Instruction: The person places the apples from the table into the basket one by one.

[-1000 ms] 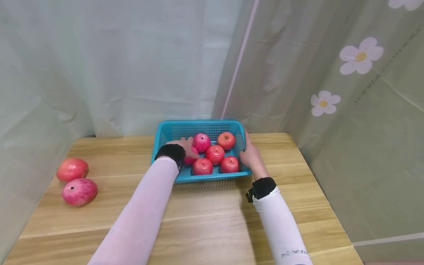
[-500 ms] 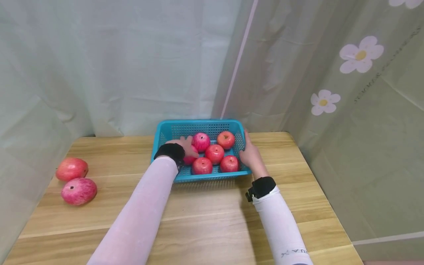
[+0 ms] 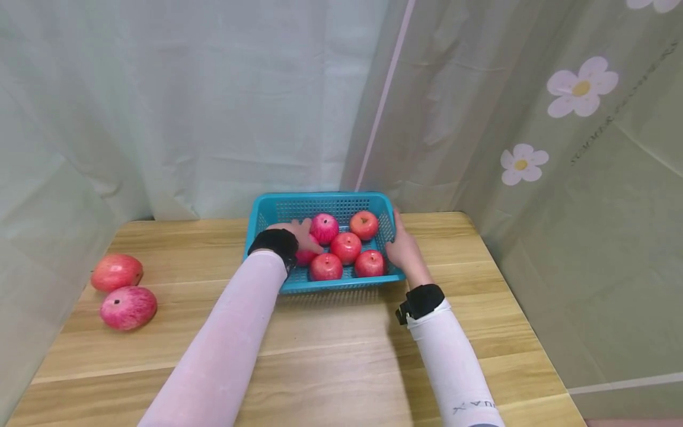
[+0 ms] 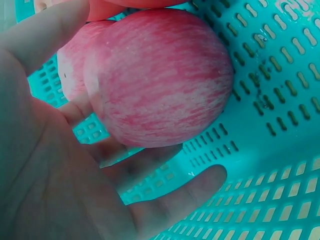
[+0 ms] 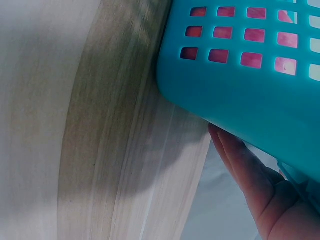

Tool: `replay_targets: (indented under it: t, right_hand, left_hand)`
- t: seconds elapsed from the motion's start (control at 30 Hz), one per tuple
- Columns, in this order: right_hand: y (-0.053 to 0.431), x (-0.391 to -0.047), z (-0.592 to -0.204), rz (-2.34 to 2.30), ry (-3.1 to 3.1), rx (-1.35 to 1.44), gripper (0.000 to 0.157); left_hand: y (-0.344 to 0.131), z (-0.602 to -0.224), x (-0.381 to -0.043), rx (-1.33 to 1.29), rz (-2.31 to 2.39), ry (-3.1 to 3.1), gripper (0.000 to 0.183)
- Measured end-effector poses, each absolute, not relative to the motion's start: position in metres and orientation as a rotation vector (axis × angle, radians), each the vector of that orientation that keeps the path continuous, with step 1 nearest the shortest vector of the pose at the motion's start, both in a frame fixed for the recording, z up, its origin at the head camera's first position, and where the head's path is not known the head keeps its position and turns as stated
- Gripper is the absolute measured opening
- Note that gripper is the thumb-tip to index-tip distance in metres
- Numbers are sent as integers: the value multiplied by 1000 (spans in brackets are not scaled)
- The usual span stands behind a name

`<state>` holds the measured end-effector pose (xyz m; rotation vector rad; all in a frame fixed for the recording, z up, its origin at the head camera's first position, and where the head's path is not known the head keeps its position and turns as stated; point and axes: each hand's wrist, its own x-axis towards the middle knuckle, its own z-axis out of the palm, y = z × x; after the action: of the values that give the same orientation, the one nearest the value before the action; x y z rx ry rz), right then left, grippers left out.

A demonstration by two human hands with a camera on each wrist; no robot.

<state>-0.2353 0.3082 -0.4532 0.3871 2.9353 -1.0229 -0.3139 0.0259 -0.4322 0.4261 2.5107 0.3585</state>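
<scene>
A blue plastic basket (image 3: 325, 287) with perforated walls stands at the far side of the wooden table. Several red apples lie inside it. My left hand (image 3: 300, 232) reaches in over the left side and holds a pink-red striped apple (image 4: 165, 80); its fingers (image 4: 175, 197) spread around and behind the fruit, little finger apart from it. Another striped apple (image 3: 324, 229) sits just right of that hand. At the basket's right end my right hand (image 3: 404, 249) grips the wall, thumb on the inner side. The right wrist view shows its fingers (image 5: 240, 160) against the outer wall.
Two more fruits, an orange-red one (image 3: 117, 273) and a striped pink one (image 3: 128, 308), lie on the left of the table (image 3: 331, 362). A pale curtain (image 3: 240, 118) hangs right behind the table, and a flowered one (image 3: 587, 237) runs along its right side.
Almost nothing differs. Both hands stay where they were at the basket; the left hand's thumb shifts very slightly over the apple.
</scene>
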Motion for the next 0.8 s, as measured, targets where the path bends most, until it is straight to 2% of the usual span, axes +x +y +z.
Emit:
replay_targets:
  t: [0.13, 0.47, 0.8]
  right_hand:
    - [309, -235, -453, -1028, 2931, 377, 88]
    - [309, -236, -453, -1055, 2918, 356, 86]
    - [311, -236, -455, -1014, 2945, 333, 87]
  left_hand:
    - [25, -428, -311, 415, 370, 2516, 106]
    - [12, -383, -284, 400, 468, 2449, 103]
    - [1, -378, -285, 502, 496, 2476, 88]
